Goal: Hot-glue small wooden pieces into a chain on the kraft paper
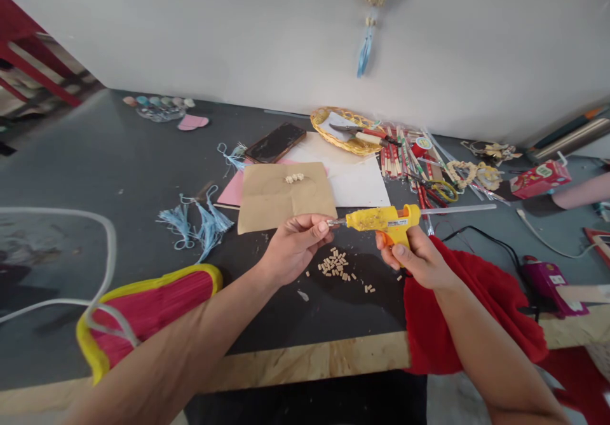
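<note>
My right hand (415, 256) is wrapped round the handle of a yellow hot glue gun (379, 220). A clear glue stick (460, 209) sticks out of its back end. The gun's metal nozzle points left, at the fingertips of my left hand (300, 241). That hand is closed in a pinch at the nozzle tip; what it holds is too small to make out. Below, between the hands, lies a loose pile of short wooden pieces (335, 265). Behind the left hand, a brown paper sheet (267, 202) bears a small cluster of joined pale pieces (294, 178).
Blue tassels (207, 225) and a pink pad with yellow edging (157, 298) lie on the left. A phone (276, 142), a wicker basket (321, 126) and wrapped sticks (393, 158) are behind. A red cloth (467, 310) lies under the right forearm; a dark cord (498, 241) runs beside it.
</note>
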A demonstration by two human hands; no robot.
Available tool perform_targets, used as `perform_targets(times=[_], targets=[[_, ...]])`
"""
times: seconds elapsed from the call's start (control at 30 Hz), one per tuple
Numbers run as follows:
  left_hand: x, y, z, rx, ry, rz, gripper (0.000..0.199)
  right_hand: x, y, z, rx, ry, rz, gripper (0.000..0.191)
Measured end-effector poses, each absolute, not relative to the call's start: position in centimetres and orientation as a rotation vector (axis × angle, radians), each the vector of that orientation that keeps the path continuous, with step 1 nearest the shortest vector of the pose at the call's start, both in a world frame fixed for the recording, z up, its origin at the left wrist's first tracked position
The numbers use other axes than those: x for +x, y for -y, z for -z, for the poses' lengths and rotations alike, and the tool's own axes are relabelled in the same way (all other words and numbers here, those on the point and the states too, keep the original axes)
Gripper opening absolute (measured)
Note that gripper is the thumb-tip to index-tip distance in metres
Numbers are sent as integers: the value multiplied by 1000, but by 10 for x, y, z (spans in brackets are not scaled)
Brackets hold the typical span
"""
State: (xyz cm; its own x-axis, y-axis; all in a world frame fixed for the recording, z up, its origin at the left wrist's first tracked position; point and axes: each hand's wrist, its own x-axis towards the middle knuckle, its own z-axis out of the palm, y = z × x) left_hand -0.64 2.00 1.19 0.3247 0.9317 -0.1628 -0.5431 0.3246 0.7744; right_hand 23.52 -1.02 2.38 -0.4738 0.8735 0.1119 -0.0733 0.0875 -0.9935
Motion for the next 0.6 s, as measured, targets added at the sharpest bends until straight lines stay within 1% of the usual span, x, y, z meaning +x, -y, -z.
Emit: perform_targets(times=[0.33, 0.6], targets=[[-7, -20, -10, 693, -670, -1075, 21, 236, 10, -25, -842, 1561, -1521, 25], [-6, -20, -12, 681, -698, -1093, 23, 236, 9, -25, -871, 1582, -1508, 27]])
